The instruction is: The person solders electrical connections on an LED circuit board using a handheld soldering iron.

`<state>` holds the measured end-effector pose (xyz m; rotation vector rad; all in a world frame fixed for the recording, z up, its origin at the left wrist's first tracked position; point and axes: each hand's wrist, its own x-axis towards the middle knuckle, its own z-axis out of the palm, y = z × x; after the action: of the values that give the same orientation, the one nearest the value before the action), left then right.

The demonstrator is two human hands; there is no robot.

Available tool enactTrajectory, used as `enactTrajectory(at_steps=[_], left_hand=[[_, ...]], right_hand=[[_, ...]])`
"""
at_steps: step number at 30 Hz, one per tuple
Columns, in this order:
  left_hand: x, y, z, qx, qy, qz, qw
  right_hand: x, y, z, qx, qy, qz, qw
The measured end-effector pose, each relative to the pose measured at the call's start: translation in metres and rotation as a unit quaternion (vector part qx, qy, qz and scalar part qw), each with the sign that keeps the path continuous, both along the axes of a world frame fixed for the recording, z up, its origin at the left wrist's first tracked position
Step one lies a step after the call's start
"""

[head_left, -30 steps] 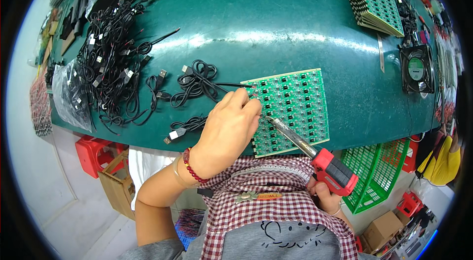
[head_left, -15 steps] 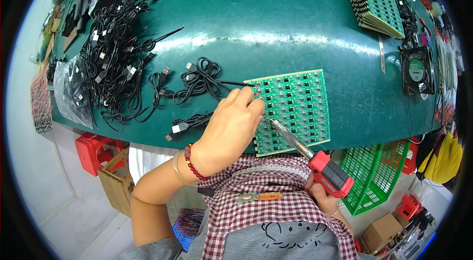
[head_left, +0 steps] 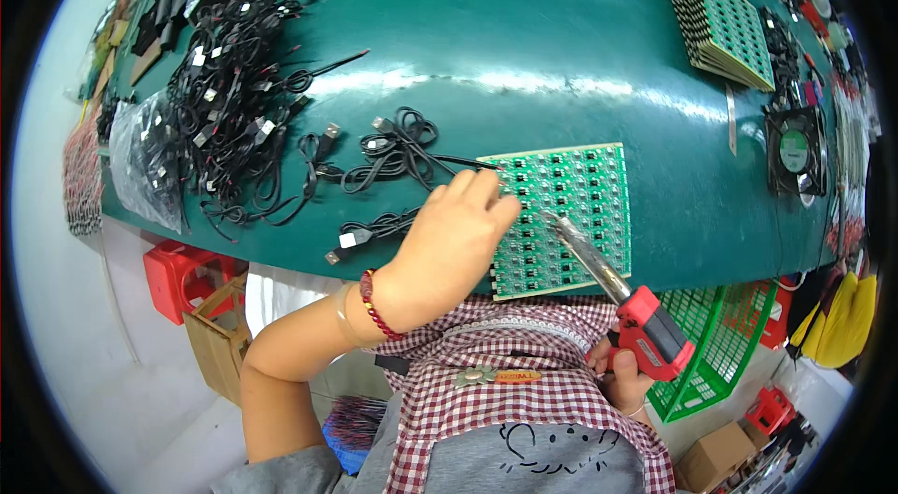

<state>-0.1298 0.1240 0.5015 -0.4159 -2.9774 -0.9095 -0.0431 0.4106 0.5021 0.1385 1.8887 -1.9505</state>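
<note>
Bent fingers (head_left: 485,187) of the left hand (head_left: 451,239), bunched so I cannot tell their hold, cover the left edge of a component-studded green circuit board (head_left: 599,204) on the glossy bench (head_left: 687,204), while the right hand (head_left: 625,384) curls closed round a metal-barrelled, red plastic soldering iron (head_left: 643,312).

flat green circuit panel (head_left: 594,190), red-and-black soldering gun (head_left: 645,318) slanted over it, bundled black cable (head_left: 402,155) by the panel's left edge

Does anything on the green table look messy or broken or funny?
Yes, messy: the black cables at left lie in a tangled heap, looping every which way, while the boards at upper right are stacked. I can't see damage on the green board by the left hand, or any spill.
</note>
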Motion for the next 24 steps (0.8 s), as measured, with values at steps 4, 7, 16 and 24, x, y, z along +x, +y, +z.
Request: enactTrajectory(at_steps=[4,7,16,24], left_hand=[[0.007,-0.002,-0.011,-0.016,0.072,-0.040,0.996],[0.008,-0.010,-0.009,-0.047,0.107,-0.063,0.991],[-0.084,-0.166,-0.020,-0.158,0.081,0.172,0.969],[-0.069,-0.137,0.043,0.144,0.149,0.127,0.970]], right_hand=[[-0.003,-0.005,-0.001,-0.004,0.032,-0.087,0.996],[-0.011,-0.009,-0.004,0.019,0.071,-0.128,0.989],[-0.023,-0.012,0.003,-0.032,0.118,-0.116,0.986],[-0.023,-0.012,0.003,-0.011,0.106,-0.139,0.985]])
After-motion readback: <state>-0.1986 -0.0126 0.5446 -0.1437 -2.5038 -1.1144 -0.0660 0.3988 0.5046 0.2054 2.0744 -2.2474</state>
